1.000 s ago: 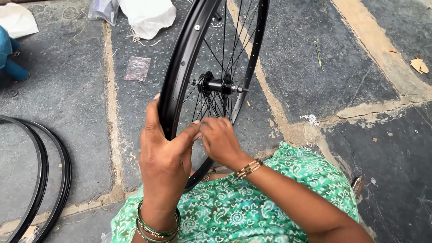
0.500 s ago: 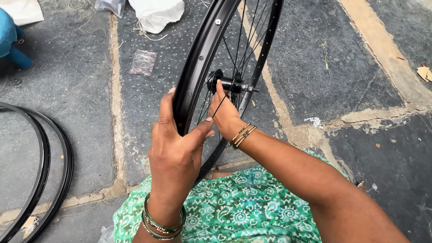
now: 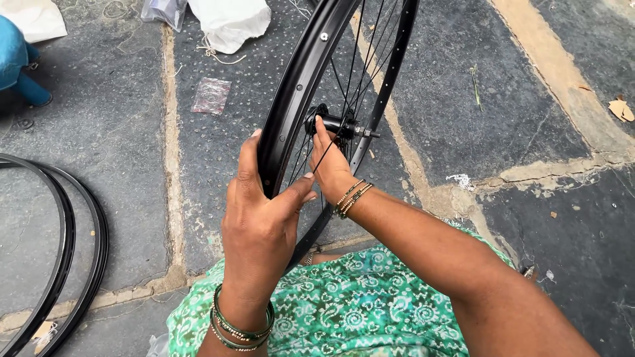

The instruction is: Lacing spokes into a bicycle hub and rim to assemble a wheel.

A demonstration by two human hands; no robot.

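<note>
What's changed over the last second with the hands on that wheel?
The right hand has moved up from the rim toward the hub, fingertips now at it, a loose spoke running through its fingers. The left hand keeps its grip on the black rim. The two spare rims on the floor lie unchanged.
</note>
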